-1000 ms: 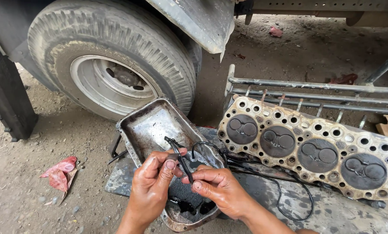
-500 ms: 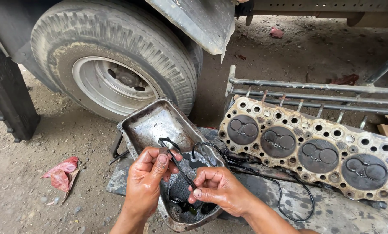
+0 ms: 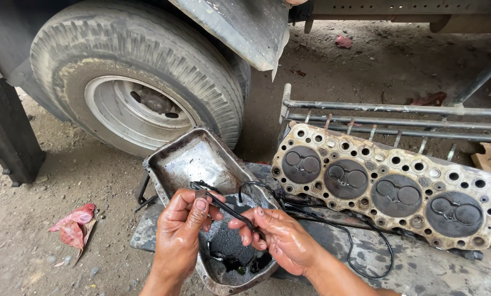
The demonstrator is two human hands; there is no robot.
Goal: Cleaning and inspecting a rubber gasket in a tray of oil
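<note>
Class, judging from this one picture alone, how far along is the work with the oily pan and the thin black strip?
Done: the cylinder head lies off the engine, face up beside the pan.

In hand: the left hand and right hand hold a thin black strip between them over the dented metal pan, which holds dark oily liquid.

Left: the head's face looks crusted and dirty, and a black cord lies loose beneath it.

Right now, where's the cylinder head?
Head view, right side: the cylinder head leans against a metal rack, just right of the oily pan, beyond the right hand.

Cylinder head (image 3: 388, 183) right, tyre (image 3: 141, 82) behind
</note>
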